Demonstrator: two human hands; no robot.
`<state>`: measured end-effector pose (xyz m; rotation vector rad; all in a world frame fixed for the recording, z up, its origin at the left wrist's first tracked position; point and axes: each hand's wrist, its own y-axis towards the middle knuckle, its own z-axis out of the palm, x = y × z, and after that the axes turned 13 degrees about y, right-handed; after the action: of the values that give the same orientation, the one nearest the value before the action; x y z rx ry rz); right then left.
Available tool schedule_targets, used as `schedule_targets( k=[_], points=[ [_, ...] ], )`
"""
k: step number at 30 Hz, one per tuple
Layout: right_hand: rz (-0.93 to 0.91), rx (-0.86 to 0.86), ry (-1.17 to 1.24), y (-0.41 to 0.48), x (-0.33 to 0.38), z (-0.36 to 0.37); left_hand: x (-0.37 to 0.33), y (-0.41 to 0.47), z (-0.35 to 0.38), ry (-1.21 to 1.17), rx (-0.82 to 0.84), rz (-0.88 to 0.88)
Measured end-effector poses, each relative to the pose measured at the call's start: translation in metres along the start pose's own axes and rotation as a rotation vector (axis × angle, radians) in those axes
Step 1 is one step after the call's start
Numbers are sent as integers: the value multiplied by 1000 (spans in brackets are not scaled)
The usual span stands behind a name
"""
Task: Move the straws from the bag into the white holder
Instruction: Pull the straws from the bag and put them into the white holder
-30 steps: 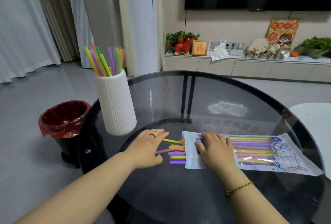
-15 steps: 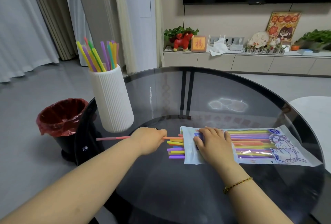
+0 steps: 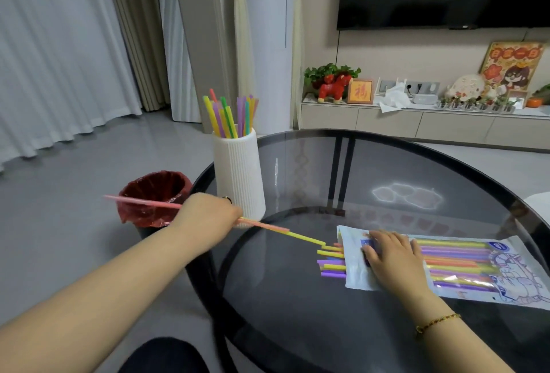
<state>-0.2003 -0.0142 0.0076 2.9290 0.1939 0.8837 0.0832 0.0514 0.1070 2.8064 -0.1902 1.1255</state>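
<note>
A clear plastic bag of coloured straws lies flat on the dark glass table, its open end pointing left with several straw ends sticking out. My right hand presses flat on the bag near that opening. My left hand is closed around a pink straw that lies nearly level, its far end out over the bin; a yellow straw trails from it toward the bag. The ribbed white holder stands just behind my left hand, with several straws upright in it.
A bin lined with a red bag sits on the floor left of the table. The table's curved edge runs under my left forearm. A low cabinet with ornaments and a wall TV stand beyond the table.
My left hand gripped a pink straw at the bag's mouth and pulled it out to the left, past the holder. My right hand stayed pressed on the bag.
</note>
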Motion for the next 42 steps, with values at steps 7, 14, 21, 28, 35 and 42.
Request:
schedule_targets(
  k=[7, 14, 21, 28, 35, 42],
  points=[
    [-319, -16, 357, -16, 101, -21, 29, -12, -30, 150, -29, 54],
    [-250, 440, 439, -36, 180, 3, 30, -22, -51, 155, -246, 174],
    [-100, 319, 735, -29, 176, 21, 18, -39, -16, -502, -857, -89],
    [-146, 330, 780, -29, 178, 32, 14, -6, -40, -2181, -277, -366],
    [-162, 323, 1029, -19, 204, 19, 23, 23, -67, -2121, -388, -275],
    [-157, 295, 1029, -18, 201, 15, 15, 31, -57, -2125, -344, -242]
  ],
)
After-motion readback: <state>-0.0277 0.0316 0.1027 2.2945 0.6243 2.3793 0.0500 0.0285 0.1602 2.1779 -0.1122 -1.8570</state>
